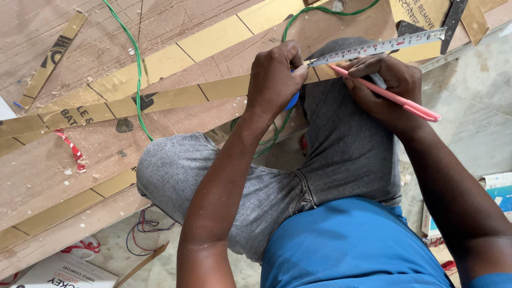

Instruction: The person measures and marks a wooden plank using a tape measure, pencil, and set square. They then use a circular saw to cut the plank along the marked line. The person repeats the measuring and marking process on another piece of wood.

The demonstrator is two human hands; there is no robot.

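Observation:
My left hand grips a blue tape measure case, mostly hidden under the palm. Its metal blade runs out to the right, ending in a hook near the top right. My right hand holds a pink pen, its tip touching a long gold strip just under the blade. The strip lies across a wooden board. My knees in grey trousers rest over the board.
More gold strips lie on the board, with a green wire crossing them and a red-white ribbon at left. A dark metal square sits top right. Boxes stand on the stone floor at right; loose wires below.

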